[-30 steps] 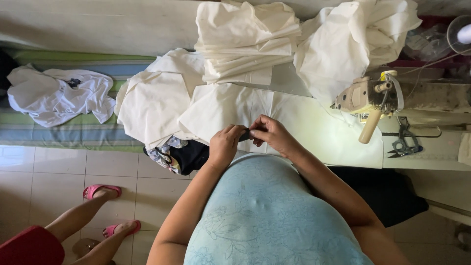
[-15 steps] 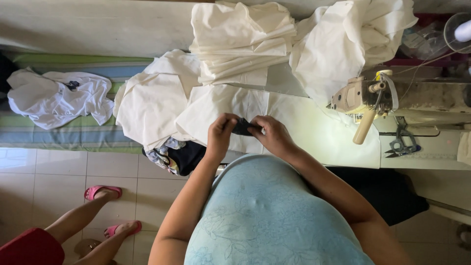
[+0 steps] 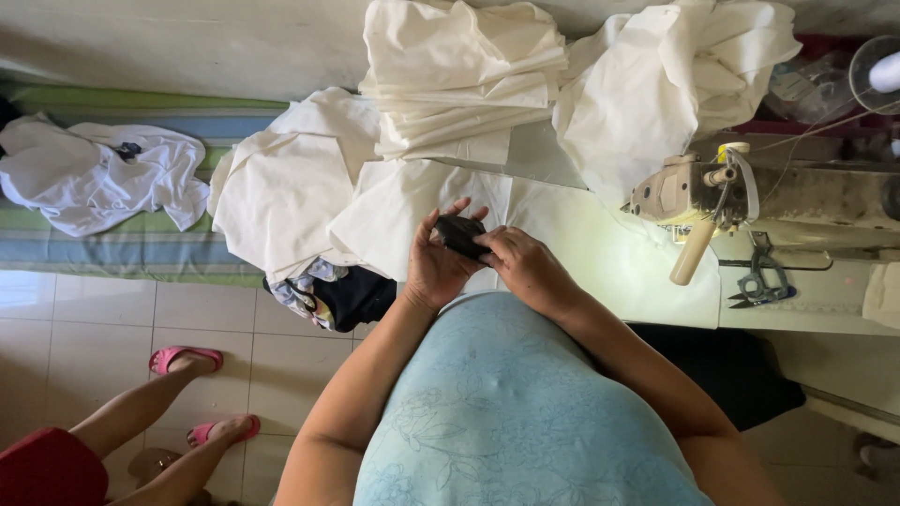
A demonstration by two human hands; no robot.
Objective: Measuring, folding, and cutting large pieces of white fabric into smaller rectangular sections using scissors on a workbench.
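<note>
Both of my hands meet just above my light blue shirt, over a cream cloth (image 3: 394,211) spread on the sewing table. My left hand (image 3: 439,262) cradles a small black piece (image 3: 461,234), its fingers curled up around it. My right hand (image 3: 525,267) pinches the same black piece from the right side. What the black piece is cannot be made out.
A sewing machine (image 3: 712,192) stands at the right, scissors (image 3: 764,281) beside it. Folded cream fabric (image 3: 459,80) is stacked behind, with more heaped at the back right (image 3: 656,84). A white garment (image 3: 94,178) lies on a striped mattress. Another person's legs in pink sandals (image 3: 183,361) rest on the tiled floor.
My hands lifted off the cream cloth and drew slightly toward me. The small black piece has come into view between them, and my left fingers have spread around it.
</note>
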